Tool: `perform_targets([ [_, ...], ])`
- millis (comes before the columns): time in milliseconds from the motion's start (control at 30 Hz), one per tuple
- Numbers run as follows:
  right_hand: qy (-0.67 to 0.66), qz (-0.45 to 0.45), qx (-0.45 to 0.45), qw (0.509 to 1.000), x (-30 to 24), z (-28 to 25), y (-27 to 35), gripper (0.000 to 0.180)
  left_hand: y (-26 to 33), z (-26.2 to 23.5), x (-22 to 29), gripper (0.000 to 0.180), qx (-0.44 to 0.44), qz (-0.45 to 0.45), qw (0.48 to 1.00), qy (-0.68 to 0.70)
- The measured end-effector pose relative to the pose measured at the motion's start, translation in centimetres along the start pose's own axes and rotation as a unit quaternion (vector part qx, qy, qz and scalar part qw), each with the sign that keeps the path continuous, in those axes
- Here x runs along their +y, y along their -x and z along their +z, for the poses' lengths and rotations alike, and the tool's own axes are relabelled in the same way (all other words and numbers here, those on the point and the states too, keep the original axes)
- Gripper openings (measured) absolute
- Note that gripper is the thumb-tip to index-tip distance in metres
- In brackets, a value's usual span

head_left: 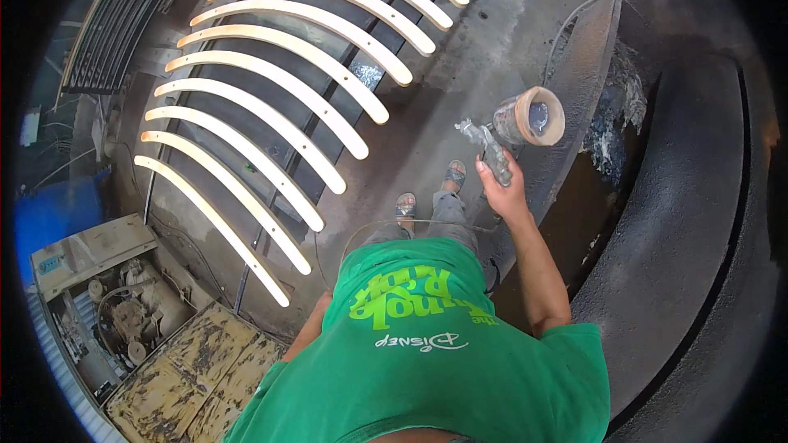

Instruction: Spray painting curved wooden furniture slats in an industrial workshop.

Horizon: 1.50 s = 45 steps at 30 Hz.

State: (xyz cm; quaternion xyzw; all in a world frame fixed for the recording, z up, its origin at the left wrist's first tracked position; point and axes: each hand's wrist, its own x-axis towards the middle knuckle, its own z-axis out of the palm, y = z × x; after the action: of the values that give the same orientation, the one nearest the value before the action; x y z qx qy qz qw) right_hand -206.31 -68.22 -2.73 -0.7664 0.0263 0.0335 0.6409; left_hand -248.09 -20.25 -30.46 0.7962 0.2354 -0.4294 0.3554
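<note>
My right hand is closed round the handle of a grey, paint-crusted spray gun. An open round cup sits on the gun, with greyish liquid inside. The gun is held out ahead and to the right of my body. Of my left arm, only the forearm shows beside my green shirt; the hand itself is hidden. Several long, curved pale slats lie side by side across dark rails to my left, apart from both hands.
A dusty machine with an exposed motor stands at lower left, near a blue sheet. Dark slats lean at far left. On the right are a raised metal edge and a large dark curved panel. A thin hose crosses near my legs.
</note>
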Motion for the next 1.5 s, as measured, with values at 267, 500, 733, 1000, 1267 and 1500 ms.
perform_targets([
  [267, 0.132, -0.092, 0.099, 0.982, 2.2, -3.2, -5.9, 0.022, 4.4, -1.8, 10.6, 0.049, 0.003, 0.384, 0.891, 0.241],
  [500, 0.021, 0.018, 0.018, 0.999, 1.1, -5.1, -6.2, 0.022, 6.5, -3.2, 21.0, 0.04, -0.015, -0.053, 0.995, 0.079],
  [733, 0.072, -0.074, -0.053, 0.993, 2.7, -8.3, -9.1, 0.02, 4.3, -1.0, 24.7, 0.038, -0.028, -0.071, 0.98, 0.183],
  [1000, 0.089, -0.149, 0.062, 0.983, 0.5, -10.4, -15.6, 0.013, 2.3, 2.0, 28.4, 0.037, -0.039, -0.088, 0.967, 0.237],
  [1267, 0.036, -0.059, -0.029, 0.997, 3.1, -13.3, -16.2, 0.018, 3.9, -1.1, 38.2, 0.038, -0.016, -0.083, 0.977, 0.197],
  [1500, 0.091, -0.128, -0.026, 0.987, 2.3, -15.1, -19.3, 0.017, -2.3, 0.8, 31.9, 0.033, -0.027, -0.078, 0.991, 0.108],
])
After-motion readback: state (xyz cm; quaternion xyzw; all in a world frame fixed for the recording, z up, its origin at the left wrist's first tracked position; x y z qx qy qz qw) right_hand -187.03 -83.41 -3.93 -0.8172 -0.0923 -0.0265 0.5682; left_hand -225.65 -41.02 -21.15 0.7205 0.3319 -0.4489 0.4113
